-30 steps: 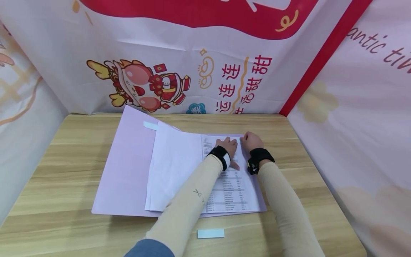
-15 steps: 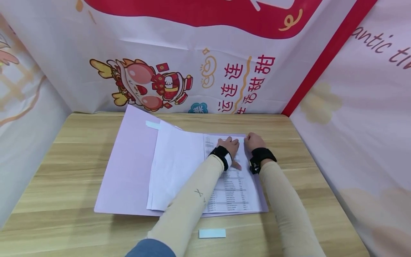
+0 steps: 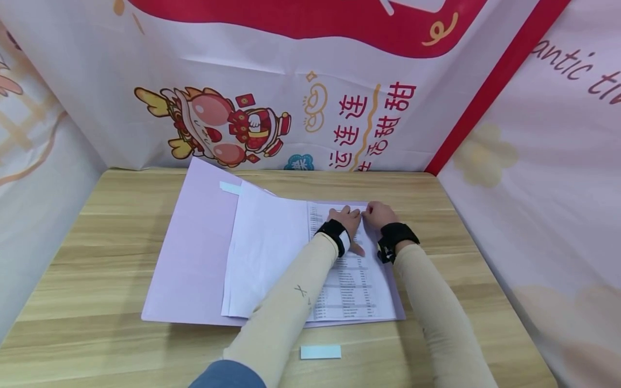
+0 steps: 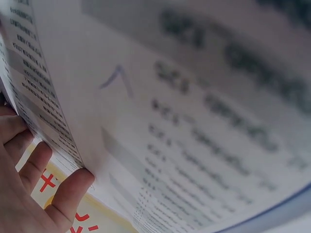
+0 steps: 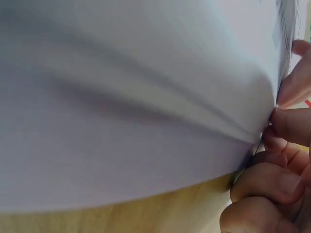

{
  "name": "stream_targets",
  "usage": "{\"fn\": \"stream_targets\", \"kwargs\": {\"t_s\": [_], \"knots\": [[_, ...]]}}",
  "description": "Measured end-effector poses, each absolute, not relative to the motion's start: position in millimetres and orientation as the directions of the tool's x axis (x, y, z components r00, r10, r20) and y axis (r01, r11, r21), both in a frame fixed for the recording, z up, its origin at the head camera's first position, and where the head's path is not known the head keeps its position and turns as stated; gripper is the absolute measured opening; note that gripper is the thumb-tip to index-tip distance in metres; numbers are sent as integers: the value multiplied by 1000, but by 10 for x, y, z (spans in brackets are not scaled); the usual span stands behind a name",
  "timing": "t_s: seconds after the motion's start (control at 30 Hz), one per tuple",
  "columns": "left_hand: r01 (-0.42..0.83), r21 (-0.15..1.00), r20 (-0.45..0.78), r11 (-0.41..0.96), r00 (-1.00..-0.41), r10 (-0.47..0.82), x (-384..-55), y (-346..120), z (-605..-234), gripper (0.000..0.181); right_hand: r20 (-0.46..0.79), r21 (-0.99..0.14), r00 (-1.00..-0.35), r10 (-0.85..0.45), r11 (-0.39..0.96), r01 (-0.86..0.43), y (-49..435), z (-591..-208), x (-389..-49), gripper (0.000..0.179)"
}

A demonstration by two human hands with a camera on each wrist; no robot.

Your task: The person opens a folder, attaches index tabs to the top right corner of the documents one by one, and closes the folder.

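Observation:
A light purple folder [image 3: 194, 258] lies spread out on the table, with white sheets inside it. On its right side is a printed page [image 3: 346, 291] with columns of text. My left hand [image 3: 345, 221] rests on the upper part of this page, fingers spread; the left wrist view shows its fingertips [image 4: 80, 182] against the paper. At the upper right corner, my right hand [image 3: 380, 215] has its fingers curled and pinches the page edge. Close up, the right wrist view shows the sheet [image 5: 184, 82] creasing towards those fingers [image 5: 265, 182].
A pale blue strip [image 3: 321, 352] lies on the wooden table [image 3: 87, 258] in front of the folder. A similar blue strip [image 3: 230, 187] sticks out at the top of the blank sheets. Printed cloth walls [image 3: 271, 54] stand behind and at both sides.
My right hand has shifted slightly left along the page's upper corner, closer to the left hand. The left hand stays in place on the page, and the folder has not moved.

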State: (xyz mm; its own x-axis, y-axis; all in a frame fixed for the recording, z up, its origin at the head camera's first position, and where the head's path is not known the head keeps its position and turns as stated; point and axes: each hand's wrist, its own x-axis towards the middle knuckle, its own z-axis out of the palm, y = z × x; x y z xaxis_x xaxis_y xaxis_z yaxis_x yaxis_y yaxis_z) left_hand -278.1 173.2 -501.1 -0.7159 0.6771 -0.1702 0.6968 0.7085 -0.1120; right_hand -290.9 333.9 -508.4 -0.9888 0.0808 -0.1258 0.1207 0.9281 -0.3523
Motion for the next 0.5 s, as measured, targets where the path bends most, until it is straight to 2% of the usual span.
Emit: {"fn": "stream_targets", "kwargs": {"t_s": [0.3,0.5], "knots": [[698,-117,-179,707,-715,676,-2778,1734,-4993,118,-178,-357,-971,159,909,214,3350,-5004,-2846,25],[694,-110,-177,712,-718,673,-2753,1736,-4955,115,-159,-343,-973,169,914,215,3396,-5054,-2898,24]]}}
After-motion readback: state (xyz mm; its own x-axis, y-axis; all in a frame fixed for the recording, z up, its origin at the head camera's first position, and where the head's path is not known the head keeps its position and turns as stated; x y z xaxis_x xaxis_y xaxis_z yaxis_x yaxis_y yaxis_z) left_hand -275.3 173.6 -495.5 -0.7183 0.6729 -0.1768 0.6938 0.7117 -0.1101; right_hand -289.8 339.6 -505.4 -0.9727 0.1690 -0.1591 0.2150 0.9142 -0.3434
